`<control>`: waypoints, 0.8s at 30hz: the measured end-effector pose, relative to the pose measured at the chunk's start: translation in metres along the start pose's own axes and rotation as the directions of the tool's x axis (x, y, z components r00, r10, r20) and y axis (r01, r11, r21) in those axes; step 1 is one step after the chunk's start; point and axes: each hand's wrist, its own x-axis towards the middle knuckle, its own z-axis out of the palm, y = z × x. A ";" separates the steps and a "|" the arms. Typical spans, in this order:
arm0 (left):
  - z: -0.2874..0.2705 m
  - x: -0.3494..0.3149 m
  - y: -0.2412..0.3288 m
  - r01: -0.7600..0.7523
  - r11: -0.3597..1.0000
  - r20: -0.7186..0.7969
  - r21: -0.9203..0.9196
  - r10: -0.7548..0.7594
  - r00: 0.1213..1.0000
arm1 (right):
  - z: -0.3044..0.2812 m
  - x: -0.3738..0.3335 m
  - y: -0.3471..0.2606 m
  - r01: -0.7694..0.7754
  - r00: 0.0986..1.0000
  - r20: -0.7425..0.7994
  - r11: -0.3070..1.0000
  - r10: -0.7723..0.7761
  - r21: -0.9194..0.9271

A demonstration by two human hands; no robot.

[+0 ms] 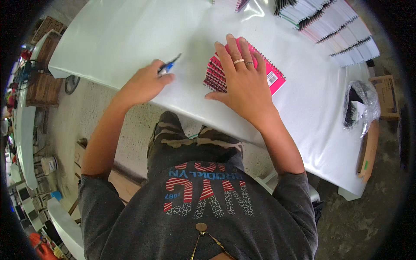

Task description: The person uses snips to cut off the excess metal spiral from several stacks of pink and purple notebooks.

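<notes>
My left hand [145, 84] is closed round a small blue tool with a thin dark tip [170, 66]. The tip points away to the far right, above the white tabletop; its exact kind is too small to make out. My right hand [245, 78] lies with fingers spread over a stack of pink spiral-bound notebooks [276, 82]. Its palm hides part of the top cover, and the thumb reaches past the stack's near left side. Dark wire coils run along the stack's edges, and a white label shows on the top cover beside my hand.
Rows of spiral-bound books [333, 30] stand at the far right of the white table [112, 47]. Nearer along the right edge lies a clear plastic bag [363, 106] with dark contents, next to cardboard [368, 149]. More pink notebooks [236, 3] show at the far edge.
</notes>
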 end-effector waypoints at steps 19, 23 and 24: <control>0.094 -0.020 0.079 -0.260 0.294 -0.177 -0.920 0.280 0.944 | -0.001 0.020 0.073 -0.608 0.730 0.640 0.201 -0.241 0.768; 0.083 0.008 0.086 -0.121 -0.066 -0.135 -0.990 0.311 0.941 | -0.004 0.002 0.060 -0.731 0.678 0.730 -0.024 0.087 0.682; 0.079 0.012 0.085 -0.117 -0.063 -0.131 -0.991 0.318 0.939 | 0.004 -0.001 0.063 -0.730 0.678 0.729 -0.027 0.094 0.683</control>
